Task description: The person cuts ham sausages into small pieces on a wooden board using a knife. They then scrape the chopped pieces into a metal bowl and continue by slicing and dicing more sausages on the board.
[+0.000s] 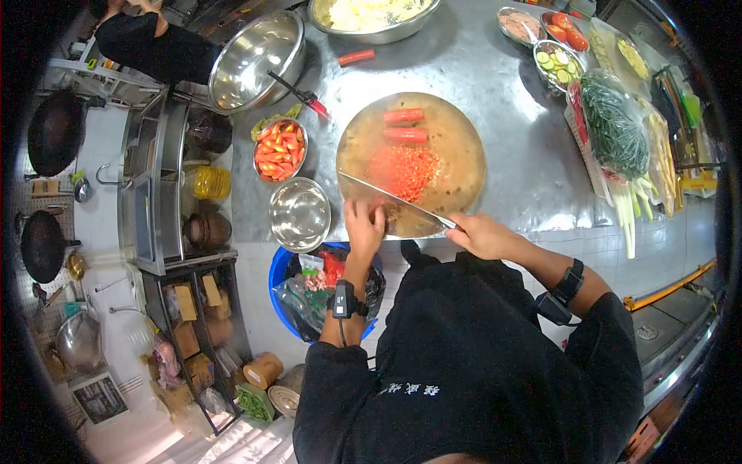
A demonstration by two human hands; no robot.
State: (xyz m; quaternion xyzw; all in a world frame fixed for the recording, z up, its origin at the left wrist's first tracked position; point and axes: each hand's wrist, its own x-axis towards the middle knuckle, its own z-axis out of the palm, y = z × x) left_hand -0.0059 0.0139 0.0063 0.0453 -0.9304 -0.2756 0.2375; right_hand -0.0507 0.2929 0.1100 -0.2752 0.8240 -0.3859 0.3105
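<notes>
My right hand (485,236) is wrapped round the handle of a kitchen knife (398,200). Its blade slants across the near part of a round wooden chopping board (464,166). Just below the blade, at the board's near left edge, my left hand (363,223) has its fingers curled down; what lies under the fingertips is mostly hidden, with a little red showing. Beyond the blade is a heap of finely chopped red-orange bits (410,172). Two red sausage-like sticks (406,134) lie side by side behind the heap.
To the left stand a bowl of red-orange chunks (280,151), a steel bowl (300,215) and a large steel basin (259,62). A blue bin (277,288) sits below. Bagged greens (614,124) and sliced cucumber (558,66) are at right. Another person (154,46) stands at top left.
</notes>
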